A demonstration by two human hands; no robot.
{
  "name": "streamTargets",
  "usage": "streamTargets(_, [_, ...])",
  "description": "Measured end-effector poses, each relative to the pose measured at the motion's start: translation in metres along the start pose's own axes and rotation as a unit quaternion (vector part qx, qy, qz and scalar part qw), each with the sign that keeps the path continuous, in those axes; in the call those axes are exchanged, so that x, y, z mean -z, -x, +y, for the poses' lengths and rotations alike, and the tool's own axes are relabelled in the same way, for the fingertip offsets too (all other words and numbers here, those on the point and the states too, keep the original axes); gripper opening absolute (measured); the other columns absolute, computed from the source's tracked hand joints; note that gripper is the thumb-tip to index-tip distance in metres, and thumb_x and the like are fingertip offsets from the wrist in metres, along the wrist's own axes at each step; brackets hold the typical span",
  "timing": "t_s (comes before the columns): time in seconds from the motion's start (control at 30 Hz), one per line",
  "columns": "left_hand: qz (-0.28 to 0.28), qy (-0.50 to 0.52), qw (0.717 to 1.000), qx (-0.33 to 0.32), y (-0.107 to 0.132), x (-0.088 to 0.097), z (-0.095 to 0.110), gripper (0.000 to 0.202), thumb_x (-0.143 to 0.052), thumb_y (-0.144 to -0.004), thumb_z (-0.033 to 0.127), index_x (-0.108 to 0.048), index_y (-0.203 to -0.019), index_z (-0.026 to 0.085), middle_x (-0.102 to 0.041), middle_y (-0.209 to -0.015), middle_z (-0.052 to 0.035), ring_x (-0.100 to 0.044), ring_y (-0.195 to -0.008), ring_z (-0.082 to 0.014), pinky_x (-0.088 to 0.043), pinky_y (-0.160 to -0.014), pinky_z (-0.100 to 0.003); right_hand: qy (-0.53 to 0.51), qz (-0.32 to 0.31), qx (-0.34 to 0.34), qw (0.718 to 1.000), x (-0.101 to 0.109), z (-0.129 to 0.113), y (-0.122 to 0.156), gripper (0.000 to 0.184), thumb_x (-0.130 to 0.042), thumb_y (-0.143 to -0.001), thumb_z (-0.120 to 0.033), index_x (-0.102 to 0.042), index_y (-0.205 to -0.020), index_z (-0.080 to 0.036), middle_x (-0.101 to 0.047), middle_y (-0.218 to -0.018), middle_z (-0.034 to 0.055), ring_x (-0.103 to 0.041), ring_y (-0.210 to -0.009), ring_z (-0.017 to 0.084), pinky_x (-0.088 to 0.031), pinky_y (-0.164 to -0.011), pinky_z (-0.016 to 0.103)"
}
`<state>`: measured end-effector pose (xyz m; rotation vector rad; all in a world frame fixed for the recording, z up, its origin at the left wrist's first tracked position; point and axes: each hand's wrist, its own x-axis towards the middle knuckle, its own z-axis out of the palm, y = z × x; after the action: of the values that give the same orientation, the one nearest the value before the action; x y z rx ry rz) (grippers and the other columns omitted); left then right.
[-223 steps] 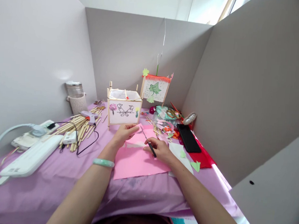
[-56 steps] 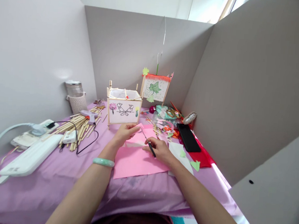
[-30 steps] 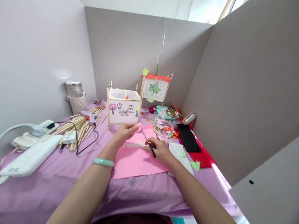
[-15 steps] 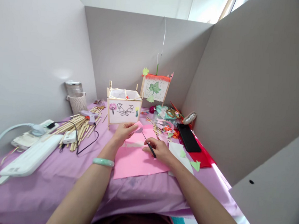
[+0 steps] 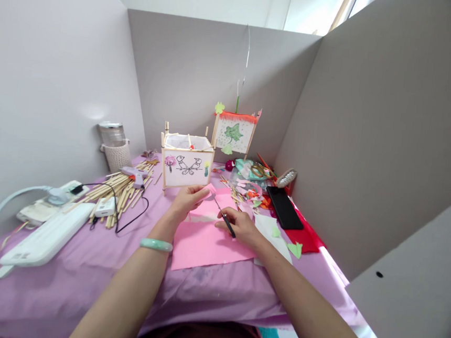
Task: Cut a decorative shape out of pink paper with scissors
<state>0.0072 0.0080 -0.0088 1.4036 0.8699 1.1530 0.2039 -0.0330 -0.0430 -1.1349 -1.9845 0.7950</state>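
A pink paper sheet (image 5: 203, 243) lies on the purple tablecloth (image 5: 82, 277) in front of me. My left hand (image 5: 185, 201) pinches a lifted part of the pink paper at its far edge. My right hand (image 5: 240, 225) is closed round a pair of small scissors (image 5: 223, 216) whose blades point up and left into the paper. A green bangle (image 5: 155, 245) sits on my left wrist.
Two paper-and-stick lanterns (image 5: 187, 160) (image 5: 234, 133) stand behind the paper. Wooden sticks (image 5: 123, 191), a glue gun (image 5: 134, 174), a power strip (image 5: 45, 240) and cables lie left. A black phone (image 5: 284, 208), red paper (image 5: 306, 238) and scraps lie right. Grey partition walls (image 5: 370, 139) enclose the table.
Almost nothing differs: both hands stay on the pink paper, with the scissors shifting only slightly along the cut.
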Motion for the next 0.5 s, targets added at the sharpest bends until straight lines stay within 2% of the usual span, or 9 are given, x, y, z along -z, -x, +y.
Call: streamTargets(0.5, [0.004, 0.0, 1.0, 0.003, 0.0003, -0.0011, 0.0007, 0.036, -0.07, -0.066, 0.048, -0.058, -0.07, 0.014, -0.025, -0.048, 0.0097, -0.017, -0.04, -0.0023, -0.008, -0.042, -0.021, 0.009, 0.008, 0.006, 1.0, 0.0, -0.0007, 0.0001, 0.029, -0.064, -0.075, -0.046, -0.061, -0.087, -0.02, -0.049, -0.055, -0.0058, -0.045, -0.052, 0.01, -0.032, -0.051, 0.02])
